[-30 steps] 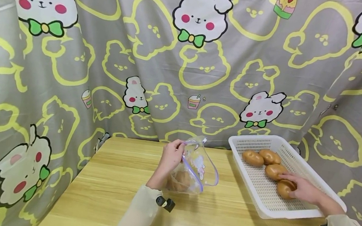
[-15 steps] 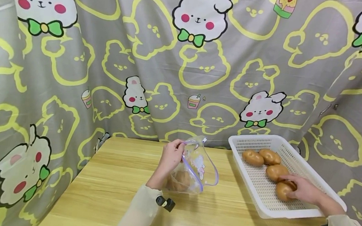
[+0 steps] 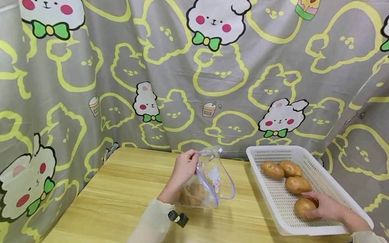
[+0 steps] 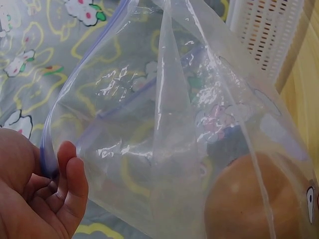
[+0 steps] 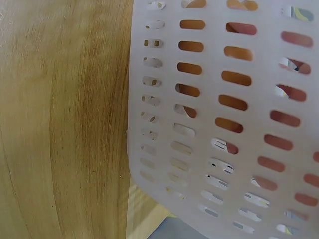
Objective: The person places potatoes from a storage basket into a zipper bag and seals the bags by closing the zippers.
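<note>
My left hand [image 3: 185, 165] pinches the purple-edged top of a clear zip bag [image 3: 215, 176], whose mouth gapes toward the right. Inside the bag, low down, a brown potato [image 4: 249, 199] shows through the plastic. My right hand [image 3: 327, 206] reaches into a white basket [image 3: 264, 198], thumb and fingers around the nearest potato [image 3: 303, 208]. Just behind it lies another potato [image 3: 297, 185], with two more farther back, one of them a potato [image 3: 272, 169] at the left wall. From the right wrist view, the basket wall hides most of the hand and potato.
Both the bag and the basket stand on a wooden table [image 3: 132, 182]. A grey curtain [image 3: 171, 72] with rabbit prints hangs behind the table and along its sides. Dark wrist cameras sit at both sleeves.
The potato under my right hand has shifted slightly left and toward me, opening a gap to the one behind it. My left hand and the bag stay put.
</note>
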`<state>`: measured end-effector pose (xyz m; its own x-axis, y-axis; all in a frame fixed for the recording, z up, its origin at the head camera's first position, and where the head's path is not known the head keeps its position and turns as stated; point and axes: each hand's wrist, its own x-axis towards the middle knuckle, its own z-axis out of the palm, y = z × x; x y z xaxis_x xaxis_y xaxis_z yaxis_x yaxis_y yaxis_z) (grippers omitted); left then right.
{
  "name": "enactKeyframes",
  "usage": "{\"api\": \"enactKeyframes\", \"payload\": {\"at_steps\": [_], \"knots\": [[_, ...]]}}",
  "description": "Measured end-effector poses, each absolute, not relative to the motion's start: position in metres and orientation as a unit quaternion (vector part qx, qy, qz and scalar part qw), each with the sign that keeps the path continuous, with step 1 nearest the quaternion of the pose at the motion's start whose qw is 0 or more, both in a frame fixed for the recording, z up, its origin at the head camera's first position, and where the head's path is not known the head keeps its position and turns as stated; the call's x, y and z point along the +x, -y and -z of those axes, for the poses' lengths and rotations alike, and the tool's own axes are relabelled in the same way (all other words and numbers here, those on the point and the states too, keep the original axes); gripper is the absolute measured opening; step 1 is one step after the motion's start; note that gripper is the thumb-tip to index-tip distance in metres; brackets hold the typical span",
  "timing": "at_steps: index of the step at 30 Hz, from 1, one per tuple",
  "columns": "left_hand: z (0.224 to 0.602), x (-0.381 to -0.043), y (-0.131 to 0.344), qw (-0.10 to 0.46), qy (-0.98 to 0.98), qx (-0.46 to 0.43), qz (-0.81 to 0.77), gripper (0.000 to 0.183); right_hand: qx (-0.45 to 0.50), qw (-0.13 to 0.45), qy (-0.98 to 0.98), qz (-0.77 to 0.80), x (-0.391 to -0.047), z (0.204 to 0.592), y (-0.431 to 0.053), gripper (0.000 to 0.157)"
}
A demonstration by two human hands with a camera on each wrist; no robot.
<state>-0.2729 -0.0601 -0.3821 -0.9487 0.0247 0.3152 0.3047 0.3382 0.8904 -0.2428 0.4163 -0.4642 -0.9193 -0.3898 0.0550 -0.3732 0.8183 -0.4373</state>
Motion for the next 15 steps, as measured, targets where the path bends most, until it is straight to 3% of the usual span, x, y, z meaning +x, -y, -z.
{"api": "enactKeyframes", "payload": {"at_steps": [15], "knots": [[0.3822,-0.2736,0.0601,0.130,0.810,-0.100,0.563,0.021,-0.212,0.042,-0.950,0.225,-0.2477,0.4689,-0.4211,0.075]]}}
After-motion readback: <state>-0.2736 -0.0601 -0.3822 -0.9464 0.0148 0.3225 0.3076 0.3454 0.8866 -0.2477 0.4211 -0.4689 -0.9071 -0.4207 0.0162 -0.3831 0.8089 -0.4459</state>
